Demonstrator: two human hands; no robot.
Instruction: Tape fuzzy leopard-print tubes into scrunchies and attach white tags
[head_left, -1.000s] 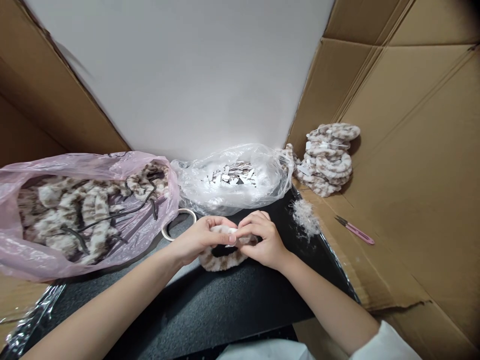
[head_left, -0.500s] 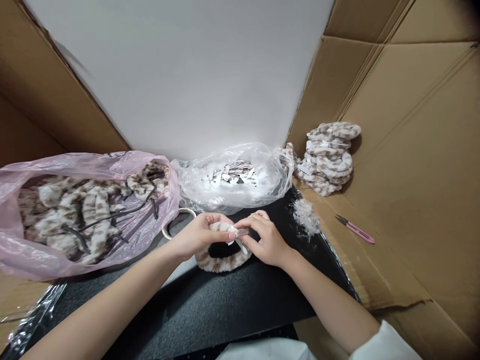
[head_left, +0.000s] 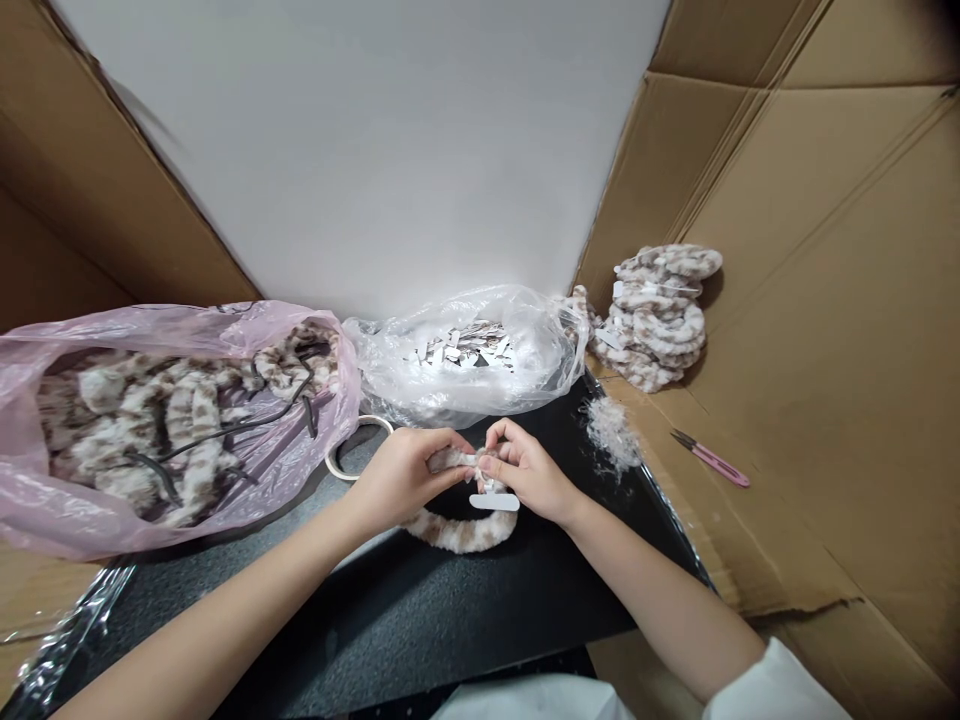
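White tag [head_left: 493, 502] (plain-looking) hangs nr both hands [head_left: 409, 475] [head_left: 534, 480] pinching fluffy ring [head_left: 465, 533].

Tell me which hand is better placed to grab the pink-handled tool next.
Right, I'd judge: the right hand is nearer the pink-handled tool on the cardboard. The left hand is farther off. Both hold the fluffy ring, so the right should release first.
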